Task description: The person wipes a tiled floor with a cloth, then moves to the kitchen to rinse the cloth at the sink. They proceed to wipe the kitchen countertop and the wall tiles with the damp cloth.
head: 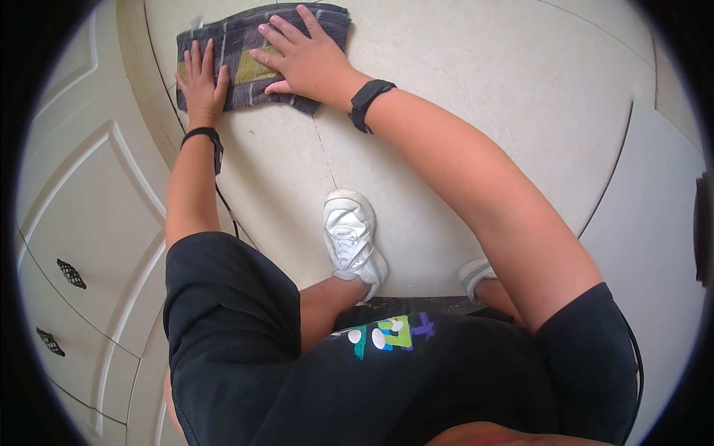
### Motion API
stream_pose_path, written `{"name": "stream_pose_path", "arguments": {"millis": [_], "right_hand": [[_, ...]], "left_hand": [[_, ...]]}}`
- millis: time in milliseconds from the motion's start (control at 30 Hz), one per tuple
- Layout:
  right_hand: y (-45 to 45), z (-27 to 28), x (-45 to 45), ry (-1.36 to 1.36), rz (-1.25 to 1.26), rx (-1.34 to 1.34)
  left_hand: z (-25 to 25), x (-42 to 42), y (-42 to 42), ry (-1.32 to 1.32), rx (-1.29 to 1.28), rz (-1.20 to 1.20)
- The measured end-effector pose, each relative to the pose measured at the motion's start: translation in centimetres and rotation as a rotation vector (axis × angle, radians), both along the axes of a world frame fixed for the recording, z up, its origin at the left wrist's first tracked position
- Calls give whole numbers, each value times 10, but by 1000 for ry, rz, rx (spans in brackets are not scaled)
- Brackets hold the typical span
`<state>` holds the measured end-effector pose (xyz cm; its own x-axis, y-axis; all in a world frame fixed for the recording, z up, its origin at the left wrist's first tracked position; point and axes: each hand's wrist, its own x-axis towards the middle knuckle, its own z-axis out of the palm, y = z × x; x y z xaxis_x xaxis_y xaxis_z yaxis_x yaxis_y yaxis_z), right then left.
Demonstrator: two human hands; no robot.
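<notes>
A dark grey towel (329, 33) with white lines and yellow-green patches lies on the pale tiled floor (479, 67). It seems to be folded, and its lower edge is uneven. My left hand (203, 89) rests flat on the towel's left part, palm down. On its middle and right part lies my right hand (304, 61), fingers spread wide. Neither hand grips the cloth. Both wrists carry black bands.
White panelled cabinet doors (111, 184) with dark ornate handles (71, 274) line the left side, above a wooden base strip (148, 83). A white shoe (348, 234) stands below the towel. A grey-white panel (636, 223) borders the right.
</notes>
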<state>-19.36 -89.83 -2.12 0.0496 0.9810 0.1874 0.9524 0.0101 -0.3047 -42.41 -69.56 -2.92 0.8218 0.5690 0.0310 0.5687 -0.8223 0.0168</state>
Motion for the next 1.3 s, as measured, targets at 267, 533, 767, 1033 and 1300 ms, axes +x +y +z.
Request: {"name": "stream_pose_path", "arguments": {"millis": [267,533,767,1033,1300], "right_hand": [[-6,6,-6,6,209,-49],[-9,32,46,23,612,-127],[6,45,75,97,736,-101],[34,67,80,80,732,-58],[40,64,74,80,739,-58]], "left_hand": [[15,-40,-60,36,-91,279],[38,-27,-170,118,-216,702],[49,-1,-200,154,-281,879],[65,7,-177,128,-285,902],[64,1,-176,121,-290,907]]}}
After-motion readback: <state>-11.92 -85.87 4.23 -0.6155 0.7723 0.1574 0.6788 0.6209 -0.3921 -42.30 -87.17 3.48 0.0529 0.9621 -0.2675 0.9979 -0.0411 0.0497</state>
